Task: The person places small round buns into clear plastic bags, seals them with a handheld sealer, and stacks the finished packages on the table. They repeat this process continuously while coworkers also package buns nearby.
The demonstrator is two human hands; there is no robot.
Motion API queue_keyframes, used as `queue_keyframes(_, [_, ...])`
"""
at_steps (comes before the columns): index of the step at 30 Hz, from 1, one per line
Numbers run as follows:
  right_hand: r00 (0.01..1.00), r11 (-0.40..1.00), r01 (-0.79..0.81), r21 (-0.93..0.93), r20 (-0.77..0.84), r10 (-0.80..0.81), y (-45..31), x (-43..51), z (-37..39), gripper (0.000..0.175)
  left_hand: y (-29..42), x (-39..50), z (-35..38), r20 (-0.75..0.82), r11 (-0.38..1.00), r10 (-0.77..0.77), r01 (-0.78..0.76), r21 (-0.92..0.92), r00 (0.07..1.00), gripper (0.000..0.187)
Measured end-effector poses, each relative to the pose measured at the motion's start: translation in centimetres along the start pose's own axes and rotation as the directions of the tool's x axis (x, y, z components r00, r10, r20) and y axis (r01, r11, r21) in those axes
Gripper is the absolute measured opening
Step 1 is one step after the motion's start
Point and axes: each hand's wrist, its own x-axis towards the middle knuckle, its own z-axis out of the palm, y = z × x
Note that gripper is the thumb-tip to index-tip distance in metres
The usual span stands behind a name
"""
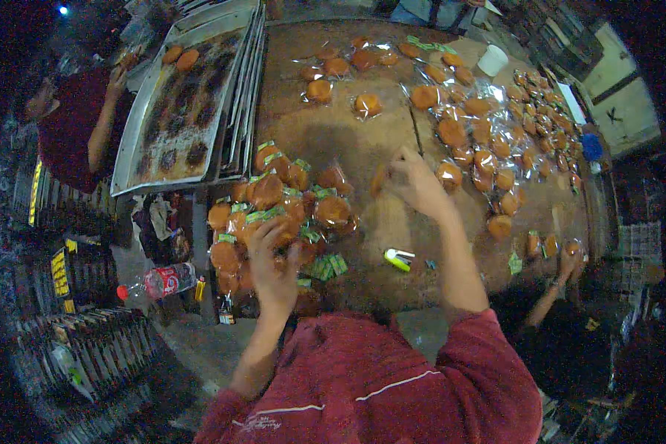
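Note:
My left hand (271,255) is over a pile of round orange-brown baked goods in clear bags (265,190), many with green labels; whether its fingers grip one is unclear. My right hand (410,175) is raised over the middle of the wooden table, blurred, with a brownish round item (378,178) beside its fingertips; I cannot tell whether it is held. Below the pile lie loose green printed labels (330,266). A yellow-green stapler (398,260) rests on the table between my forearms.
Metal baking trays (139,133) are stacked at the left, the top one bearing two round baked goods. Many bagged ones (480,130) cover the right side near a white cup (493,60). A plastic bottle (169,281) lies lower left. Other people stand left and right.

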Motion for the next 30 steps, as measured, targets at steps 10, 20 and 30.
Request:
queue_keyframes(10, [0.917, 0.681, -0.351, 0.643, 0.381, 0.113, -12.1, -6.5, -3.7, 0.020, -1.0, -1.4, 2.6, 0.914, 0.720, -0.015, 0.638, -0.272, 0.406, 0.036])
queue_keyframes(20, [0.585, 0.604, -0.361, 0.710, -0.332, 0.740, -17.7, -12.0, 7.0, 0.035, -0.6, -4.1, 4.5, 0.538, 0.633, -0.126, 0.485, -0.604, 0.833, 0.041])
queue_keyframes(30, [0.647, 0.686, -0.437, 0.582, -0.326, 0.689, -18.6, -11.7, 1.4, 0.023, 6.0, -4.0, 1.1, 0.556, 0.557, -0.094, 0.507, -0.658, 0.826, 0.060])
